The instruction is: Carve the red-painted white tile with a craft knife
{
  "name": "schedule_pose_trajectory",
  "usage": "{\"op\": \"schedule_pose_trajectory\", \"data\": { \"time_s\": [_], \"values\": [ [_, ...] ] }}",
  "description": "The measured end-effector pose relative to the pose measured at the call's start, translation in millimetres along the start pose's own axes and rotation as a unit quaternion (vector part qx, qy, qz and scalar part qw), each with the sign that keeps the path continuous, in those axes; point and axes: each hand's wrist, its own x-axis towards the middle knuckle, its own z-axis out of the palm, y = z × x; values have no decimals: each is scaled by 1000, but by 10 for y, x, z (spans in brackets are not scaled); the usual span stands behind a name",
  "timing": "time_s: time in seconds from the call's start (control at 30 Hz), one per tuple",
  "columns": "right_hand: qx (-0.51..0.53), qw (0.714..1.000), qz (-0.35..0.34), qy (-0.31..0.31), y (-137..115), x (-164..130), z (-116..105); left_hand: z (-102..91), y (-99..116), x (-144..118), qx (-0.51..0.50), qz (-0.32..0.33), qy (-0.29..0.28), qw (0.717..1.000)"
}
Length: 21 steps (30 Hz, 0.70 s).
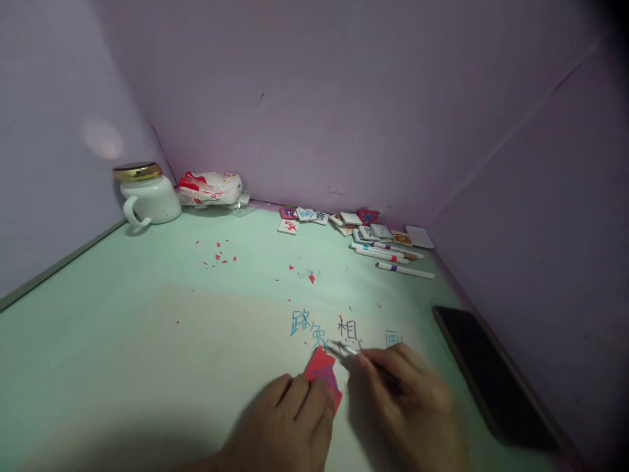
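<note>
My left hand [295, 416] presses a small red piece [321, 367] with purple marks down on a pale paper sheet [206, 354]; its fingers cover the lower part of the piece. In my right hand [407, 393] is a slim craft knife [350, 350] with a silvery front end and a dark handle, gripped like a pen. Its tip lies just beyond the upper right edge of the red piece; whether they touch I cannot tell. Blue and purple handwritten characters [348, 330] show on the sheet around the tip.
Red flakes [219, 254] are scattered over the green tabletop [255, 262]. At the back stand a white lidded mug [154, 198], a tissue pack [211, 189], and several small character tiles [307, 215]. White markers [383, 254] lie back right, above a dark phone [491, 373]. Purple walls enclose the table.
</note>
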Motion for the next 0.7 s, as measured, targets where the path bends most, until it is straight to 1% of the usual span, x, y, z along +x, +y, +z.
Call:
{"op": "schedule_pose_trajectory", "data": {
  "time_s": [0.03, 0.07, 0.17, 0.23, 0.33, 0.43, 0.5, 0.57, 0.63, 0.67, 0.7],
  "values": [
    [20, 1000, -10, -18, -49, -22, 21, 0, -5, -1, 1, 5, -6, 1000],
    [25, 999, -23, -21, -99, -36, 43, 0, -9, -3, 1, 10, -12, 1000],
    [-20, 998, -51, 11, -216, -27, 97, 1, -16, -20, 1, 13, -11, 1000],
    [-50, 997, -58, 12, -231, 10, 109, 3, -18, -31, 4, 15, -6, 1000],
    [-91, 994, -53, 7, -146, 75, 98, 5, -26, -36, 15, 19, -3, 1000],
    [-127, 991, -3, 36, 3, 107, 70, 5, -39, -27, 17, 26, -6, 999],
    [-87, 995, 30, 43, 70, 91, 48, 4, -42, -23, 14, 26, -10, 1000],
    [-4, 999, 34, 5, 79, 47, 32, 4, -37, -28, 17, 19, -2, 1000],
    [68, 996, 24, -44, 34, -4, 28, 8, -26, -45, 25, 14, 1, 1000],
    [86, 995, 22, -53, 1, -23, 31, 12, -21, -56, 29, 15, -2, 999],
    [90, 995, 17, -49, -34, -33, 36, 18, -17, -69, 30, 17, -8, 999]
  ]
}}
